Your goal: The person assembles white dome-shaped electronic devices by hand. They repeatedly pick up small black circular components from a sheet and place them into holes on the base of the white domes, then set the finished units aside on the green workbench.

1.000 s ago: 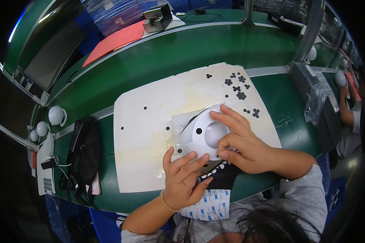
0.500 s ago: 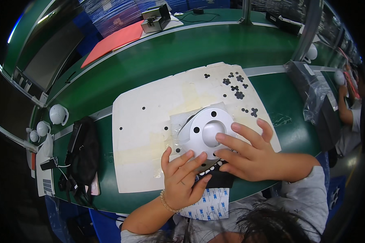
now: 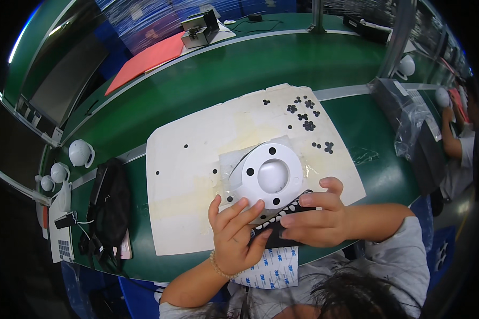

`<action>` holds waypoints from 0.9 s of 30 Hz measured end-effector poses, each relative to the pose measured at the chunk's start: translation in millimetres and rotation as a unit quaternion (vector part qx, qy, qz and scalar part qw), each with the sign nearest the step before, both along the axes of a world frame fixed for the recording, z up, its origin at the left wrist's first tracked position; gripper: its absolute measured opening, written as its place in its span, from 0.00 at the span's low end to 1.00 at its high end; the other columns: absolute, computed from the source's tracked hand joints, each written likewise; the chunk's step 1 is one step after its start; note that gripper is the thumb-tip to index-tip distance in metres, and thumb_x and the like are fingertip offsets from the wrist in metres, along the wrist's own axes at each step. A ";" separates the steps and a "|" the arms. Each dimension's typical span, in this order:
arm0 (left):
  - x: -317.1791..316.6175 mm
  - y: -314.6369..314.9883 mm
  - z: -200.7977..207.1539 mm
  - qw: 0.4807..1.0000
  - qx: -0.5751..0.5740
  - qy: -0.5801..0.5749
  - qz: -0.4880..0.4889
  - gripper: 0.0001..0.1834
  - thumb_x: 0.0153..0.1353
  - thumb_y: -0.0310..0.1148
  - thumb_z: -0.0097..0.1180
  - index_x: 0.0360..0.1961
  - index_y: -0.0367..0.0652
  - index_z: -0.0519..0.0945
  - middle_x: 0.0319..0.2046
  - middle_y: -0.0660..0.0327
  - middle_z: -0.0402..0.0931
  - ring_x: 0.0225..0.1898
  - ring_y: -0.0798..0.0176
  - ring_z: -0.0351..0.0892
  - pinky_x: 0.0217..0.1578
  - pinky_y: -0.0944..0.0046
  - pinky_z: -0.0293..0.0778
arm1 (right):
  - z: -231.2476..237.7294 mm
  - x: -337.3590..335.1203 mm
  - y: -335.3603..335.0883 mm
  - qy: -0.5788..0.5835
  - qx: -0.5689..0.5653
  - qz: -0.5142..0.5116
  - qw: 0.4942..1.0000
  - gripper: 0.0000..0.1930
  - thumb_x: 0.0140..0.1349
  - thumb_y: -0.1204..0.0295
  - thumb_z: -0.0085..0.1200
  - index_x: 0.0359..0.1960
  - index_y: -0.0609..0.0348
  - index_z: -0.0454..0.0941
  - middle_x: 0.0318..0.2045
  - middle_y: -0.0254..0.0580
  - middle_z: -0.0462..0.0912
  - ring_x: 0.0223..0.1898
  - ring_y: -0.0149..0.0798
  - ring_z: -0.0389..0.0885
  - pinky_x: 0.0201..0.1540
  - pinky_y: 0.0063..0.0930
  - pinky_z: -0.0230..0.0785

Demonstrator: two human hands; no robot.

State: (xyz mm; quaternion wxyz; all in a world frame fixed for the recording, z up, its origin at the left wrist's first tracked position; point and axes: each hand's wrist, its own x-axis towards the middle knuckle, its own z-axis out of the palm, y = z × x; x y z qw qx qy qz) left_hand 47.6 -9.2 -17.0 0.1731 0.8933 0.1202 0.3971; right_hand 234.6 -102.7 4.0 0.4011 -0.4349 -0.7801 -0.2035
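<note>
Pads partly fitted to the white dome housing

Green bench (image 3: 282,64) under everything, then my cream work sheet (image 3: 197,154) with the white dome housing (image 3: 271,175) sitting near its front edge, round black pads already showing at several spots on its flange. Loose black pads (image 3: 306,118) lie scattered at the sheet's far right corner (plenty unused, so I judge the job about midway). My left hand (image 3: 234,234) rests fingers spread and curled on the housing's near rim, steadying it. My right hand (image 3: 316,220) pinches narrowly on the black die-cut pad strip (image 3: 275,234), which lies just before the housing.
</note>
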 end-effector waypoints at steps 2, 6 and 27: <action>0.7 0.0 -0.4 1.000 0.002 0.002 -0.002 0.09 0.46 0.33 0.58 0.25 0.40 0.73 0.45 0.63 0.74 0.52 0.59 0.64 0.56 0.45 0.45 | 3.8 1.3 -5.8 0.051 -0.059 -0.002 0.997 0.03 0.50 0.69 0.55 0.26 0.51 0.75 0.51 0.36 0.70 0.58 0.45 0.57 0.57 0.42 0.42; 1.5 -1.0 0.7 1.000 0.001 0.006 0.004 0.09 0.45 0.33 0.58 0.25 0.40 0.75 0.45 0.63 0.74 0.52 0.60 0.64 0.57 0.45 0.45 | 9.7 22.5 3.5 0.210 -0.228 -0.068 0.948 0.04 0.56 0.70 0.48 0.31 0.56 0.72 0.55 0.50 0.62 0.60 0.54 0.52 0.59 0.43 0.42; 1.6 -1.6 1.3 1.000 0.000 0.013 0.002 0.09 0.46 0.33 0.58 0.25 0.39 0.75 0.46 0.63 0.74 0.52 0.60 0.64 0.57 0.46 0.44 | 4.2 28.0 3.4 0.260 -0.178 -0.155 0.936 0.15 0.50 0.66 0.57 0.39 0.55 0.73 0.44 0.40 0.73 0.50 0.41 0.67 0.53 0.38 0.52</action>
